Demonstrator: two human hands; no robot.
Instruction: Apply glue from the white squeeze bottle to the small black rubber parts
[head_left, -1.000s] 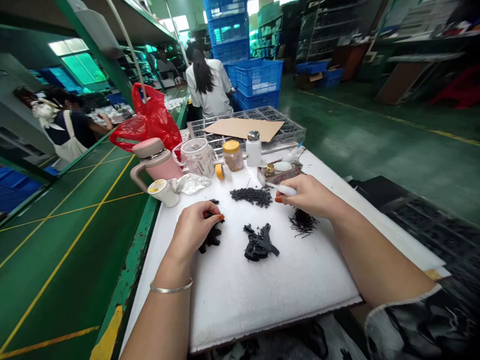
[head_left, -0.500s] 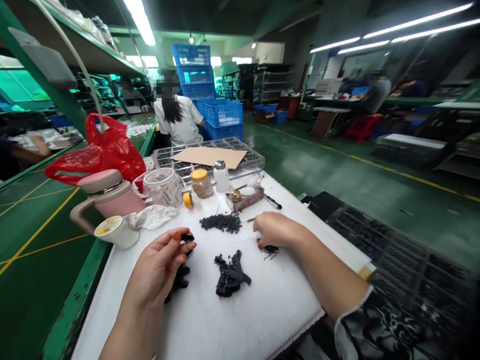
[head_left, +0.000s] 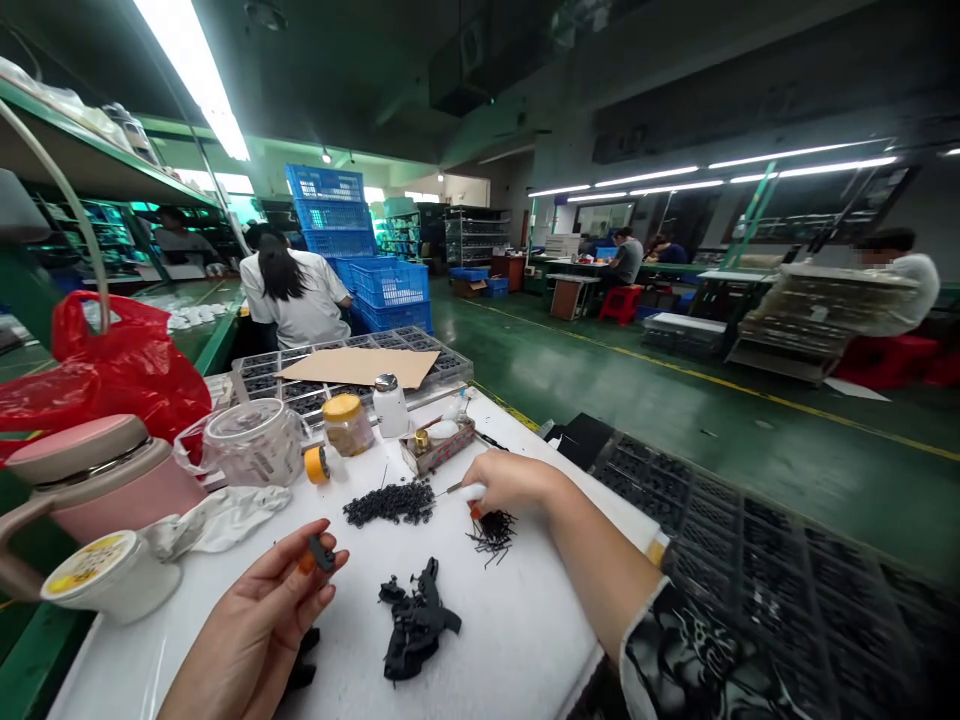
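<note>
Between the thumb and fingers of my left hand (head_left: 251,610) is a small black plastic part (head_left: 322,553), held above the white table top (head_left: 352,625). My right hand (head_left: 510,482) is closed around a white-handled tool (head_left: 472,492) with a thin tip pointing left. Just under its fingertips lies a heap of thin black pins (head_left: 493,537). To the left of that heap is a pile of tiny black rings (head_left: 390,502). A cluster of larger black plastic parts (head_left: 420,625) lies nearer me, between my hands. More black pieces (head_left: 304,660) are partly hidden behind my left hand.
Along the left stand a pink mug (head_left: 112,480), a white tub (head_left: 112,580) and a red bag (head_left: 127,360). Behind the piles are a yellow-lidded jar (head_left: 349,425), a white bottle (head_left: 390,408) and a small box (head_left: 439,448). Compartment trays (head_left: 712,560) sit at right.
The view has swung right and up, so the table sits lower and further left. My left hand has turned, showing more of the black part. My right hand stays near the pins.
</note>
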